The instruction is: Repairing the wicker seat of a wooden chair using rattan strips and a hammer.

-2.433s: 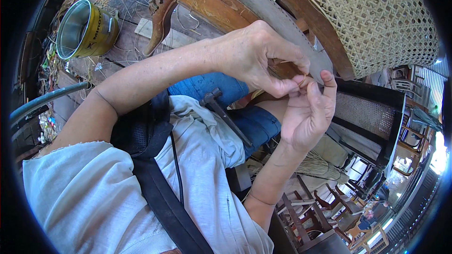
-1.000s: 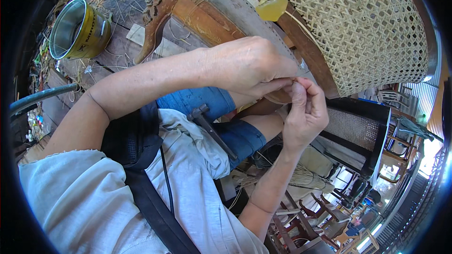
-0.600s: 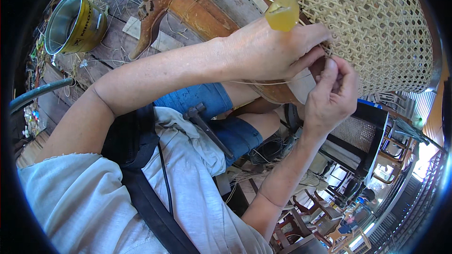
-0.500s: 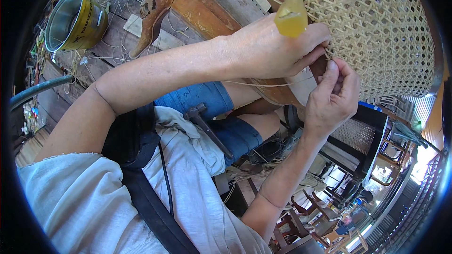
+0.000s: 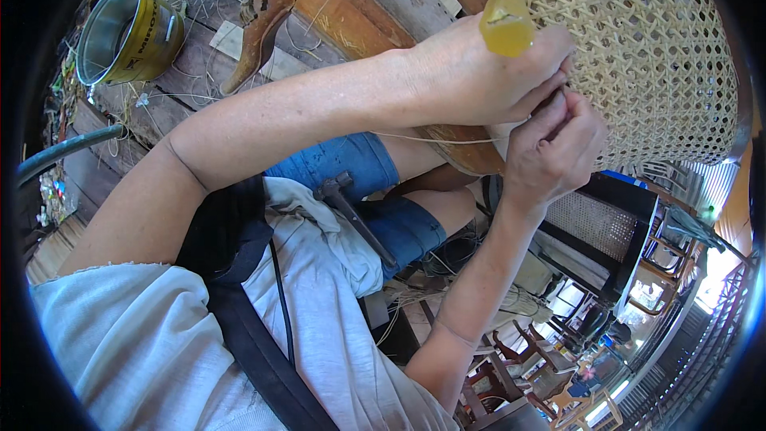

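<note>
- The woven cane panel (image 5: 646, 56) is set at two o'clock, seemingly so its edge is within both hands' reach.
- By its eight o'clock edge, left hand (image 5: 495, 72) and right hand (image 5: 558, 148) are brought together, each grip pinched closed, contents hidden.
- Below the left wrist, a cane strand (image 5: 455, 141) is seen.
- A bucket (image 5: 152, 48) is stood at ten o'clock.

**Two hands, one tiny meeting spot**

Left elbow (image 5: 187, 166) bent, left forearm (image 5: 295, 112) slanting gently up and across, left hand (image 5: 483, 76) back-up with curled fingers. Right forearm (image 5: 479, 287) climbs steeply, right hand (image 5: 558, 148) bunched, thumb (image 5: 548, 116) drawn to index. Hands basically meet at the fingertips, though those are mostly tucked out of sight.
</note>
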